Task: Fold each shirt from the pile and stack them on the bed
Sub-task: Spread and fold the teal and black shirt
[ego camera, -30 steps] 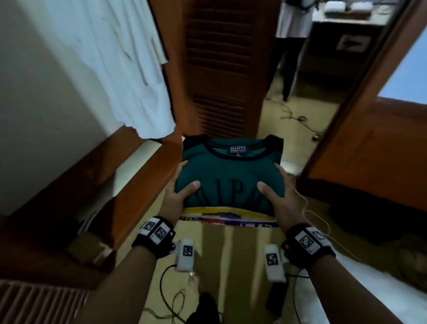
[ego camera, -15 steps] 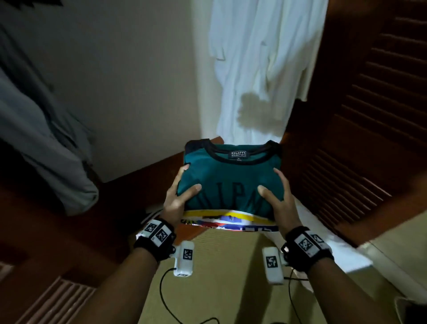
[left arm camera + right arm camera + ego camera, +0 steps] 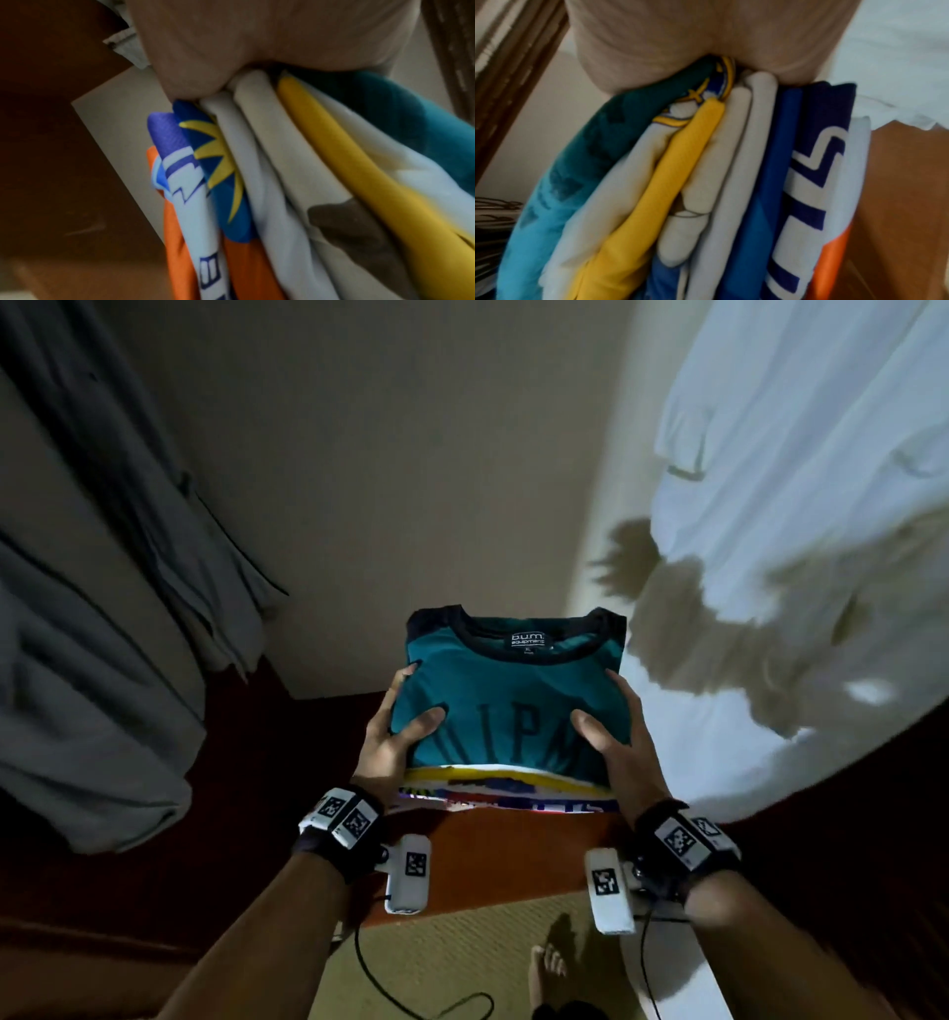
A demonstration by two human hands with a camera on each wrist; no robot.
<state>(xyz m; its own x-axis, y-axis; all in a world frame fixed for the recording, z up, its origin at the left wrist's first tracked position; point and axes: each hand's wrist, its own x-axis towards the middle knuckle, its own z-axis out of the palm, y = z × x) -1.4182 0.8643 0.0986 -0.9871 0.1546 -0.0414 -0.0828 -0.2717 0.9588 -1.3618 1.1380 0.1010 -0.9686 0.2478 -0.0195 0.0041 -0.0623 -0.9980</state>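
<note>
I carry a stack of folded shirts (image 3: 506, 788) in the air in front of me. A teal shirt (image 3: 513, 690) with a dark collar lies on top. My left hand (image 3: 395, 737) grips the stack's left side, thumb on the teal shirt and fingers underneath. On the other side my right hand (image 3: 613, 737) grips it the same way. The left wrist view shows the stack's folded edges (image 3: 282, 172), white, yellow, blue and orange, under my palm. The same layers (image 3: 718, 172) fill the right wrist view.
A white garment (image 3: 801, 516) hangs at the upper right and a grey one (image 3: 92, 629) at the left, both against a beige wall (image 3: 411, 454). Dark red-brown wood (image 3: 287, 752) lies below them. My bare foot (image 3: 549, 973) stands on a tan floor with a cable (image 3: 380, 983).
My view has swung left, from the louvred door to the wall with the hanging clothes. Both hands keep the same grip on the stack.
</note>
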